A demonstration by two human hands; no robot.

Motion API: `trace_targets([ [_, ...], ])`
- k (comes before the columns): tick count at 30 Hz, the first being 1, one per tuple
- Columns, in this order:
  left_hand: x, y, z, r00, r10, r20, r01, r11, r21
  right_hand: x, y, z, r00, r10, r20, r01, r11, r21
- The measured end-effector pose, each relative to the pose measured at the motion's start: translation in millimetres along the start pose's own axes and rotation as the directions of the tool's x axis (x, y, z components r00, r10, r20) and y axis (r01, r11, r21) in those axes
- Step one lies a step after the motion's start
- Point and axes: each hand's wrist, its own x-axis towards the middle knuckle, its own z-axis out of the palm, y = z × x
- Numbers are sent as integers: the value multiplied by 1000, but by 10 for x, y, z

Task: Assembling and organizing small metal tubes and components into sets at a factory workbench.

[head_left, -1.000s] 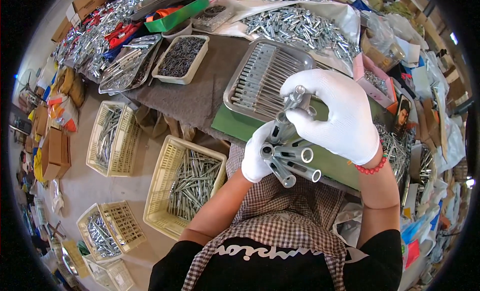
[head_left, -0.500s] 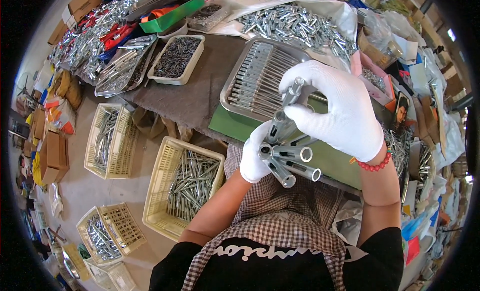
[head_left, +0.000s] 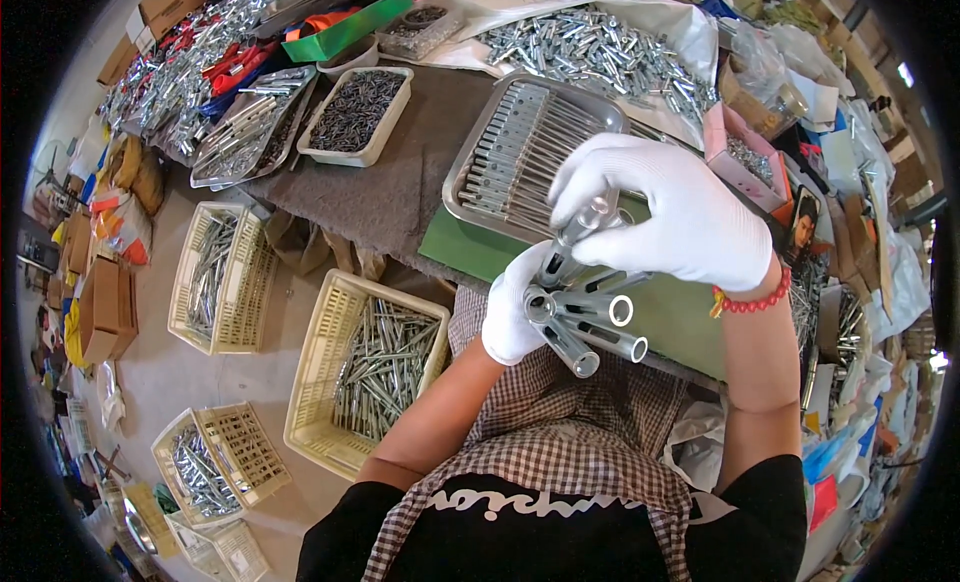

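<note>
My left hand point(head_left: 508, 317), in a white knit glove, is closed around a bunch of slotted metal tubes point(head_left: 575, 357), shiny and open-ended, that fan out toward me and to the right. Above them my gloved right hand point(head_left: 685, 212) pinches one metal tube point(head_left: 588, 220) between thumb and curled fingers, at the upper end of the bunch. My fingers hide part of the tubes. Just beyond my hands a metal tray point(head_left: 452, 190) holds rows of slim rods with flat slotted heads point(head_left: 515, 132). It rests on a green surface point(head_left: 450, 244).
A cream tub of dark screws point(head_left: 358, 112) stands left of the tray, near a clear tray of metal parts point(head_left: 250, 132). Loose tubes point(head_left: 600, 57) lie heaped behind. A pink box point(head_left: 745, 157) is at right. Yellow crates point(head_left: 310, 382) of metal rods stand on the floor at left.
My right hand has shifted slightly down and right, its fingers curling lower over the pinched tube. The bunch in my left hand has moved slightly right.
</note>
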Motion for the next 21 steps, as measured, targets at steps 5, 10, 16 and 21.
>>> trace_targets([
  [5,-21,-102,3,999,22,-34,-25,997,-70,163,301,20,993,99,-57,-57,866,496],
  [10,-21,-233,-17,1000,-21,-12,17,967,-253,471,1016,604,969,72,-238,-153,928,-341],
  [16,72,185,160,911,-402,-91,144,518,-843,612,1058,899,938,204,-280,-331,768,-549],
  [21,10,72,105,964,-176,-198,127,963,-237,649,1018,852,931,221,-289,-349,771,-534],
])
